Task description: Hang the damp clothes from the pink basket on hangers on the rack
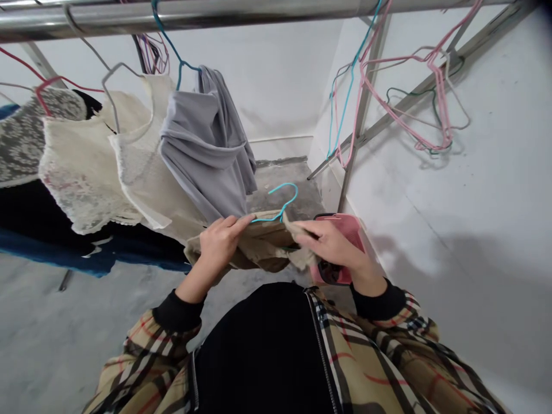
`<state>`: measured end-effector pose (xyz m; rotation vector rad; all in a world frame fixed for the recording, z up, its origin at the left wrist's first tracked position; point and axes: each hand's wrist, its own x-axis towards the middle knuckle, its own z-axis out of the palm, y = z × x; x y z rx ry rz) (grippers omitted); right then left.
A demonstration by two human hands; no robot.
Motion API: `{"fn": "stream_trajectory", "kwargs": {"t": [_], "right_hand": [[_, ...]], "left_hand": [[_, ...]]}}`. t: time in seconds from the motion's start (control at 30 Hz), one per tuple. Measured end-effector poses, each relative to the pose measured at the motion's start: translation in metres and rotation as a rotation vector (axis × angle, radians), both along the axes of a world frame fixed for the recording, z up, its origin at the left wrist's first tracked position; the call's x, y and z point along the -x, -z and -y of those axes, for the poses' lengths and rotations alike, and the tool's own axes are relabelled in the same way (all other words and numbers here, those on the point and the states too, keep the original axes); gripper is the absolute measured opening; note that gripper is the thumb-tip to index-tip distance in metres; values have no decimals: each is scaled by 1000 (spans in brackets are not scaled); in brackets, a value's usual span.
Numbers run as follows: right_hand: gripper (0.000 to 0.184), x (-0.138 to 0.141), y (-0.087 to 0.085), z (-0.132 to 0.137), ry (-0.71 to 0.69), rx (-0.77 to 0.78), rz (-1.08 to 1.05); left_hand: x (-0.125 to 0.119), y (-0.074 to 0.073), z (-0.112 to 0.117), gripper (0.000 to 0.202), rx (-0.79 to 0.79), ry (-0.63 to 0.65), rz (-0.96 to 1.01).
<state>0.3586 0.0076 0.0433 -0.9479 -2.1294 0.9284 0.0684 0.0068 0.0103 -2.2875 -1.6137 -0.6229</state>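
A tan garment (263,250) is stretched between my two hands in front of my body. From its neck rises the hook of a light blue hanger (290,198), most of which is hidden inside the cloth. My left hand (219,238) is closed on the garment's left shoulder and the hanger's arm beneath it. On the other side my right hand (328,241) pinches the cloth at the right shoulder, slightly blurred. The garment's lower part droops out of sight below my hands.
A metal rail (241,14) crosses above, with a grey garment (207,138), a cream top (142,161) and other clothes at left. Pink hangers (440,75) and a blue hanger (345,109) hang at right. A pink basket (351,230) stands on the floor by the wall.
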Motion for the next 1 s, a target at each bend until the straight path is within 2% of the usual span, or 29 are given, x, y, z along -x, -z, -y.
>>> {"fn": "stream_trajectory", "kwargs": {"t": [0.07, 0.17, 0.23, 0.37, 0.47, 0.6, 0.77, 0.87, 0.93, 1.0], "right_hand": [[42, -6, 1, 0, -73, 84, -79], [45, -22, 15, -15, 156, 51, -148], [47, -31, 30, -28, 239, 45, -112], [50, -37, 59, -44, 172, 183, -65], [40, -38, 70, -46, 232, 198, -71], [30, -40, 70, -43, 333, 186, -100], [28, -50, 63, -36, 518, 56, -256], [32, -60, 62, -35, 470, 42, -264], [38, -65, 61, -36, 386, 18, -158], [50, -66, 57, -38, 373, -81, -53]], "left_hand": [[10, -2, -4, 32, -71, -2, 96], [28, -4, -9, 27, -133, 29, 256], [37, -5, -11, 25, -138, 43, 332], [47, -9, -12, 24, -115, 34, 417], [51, -9, -12, 24, -114, 6, 454], [57, -5, -12, 27, -125, -17, 495], [62, -1, -10, 26, -114, -74, 310], [59, -1, -9, 26, -116, -77, 288], [55, 0, -9, 26, -136, -74, 370], [50, -1, -11, 24, -138, -34, 489]]}}
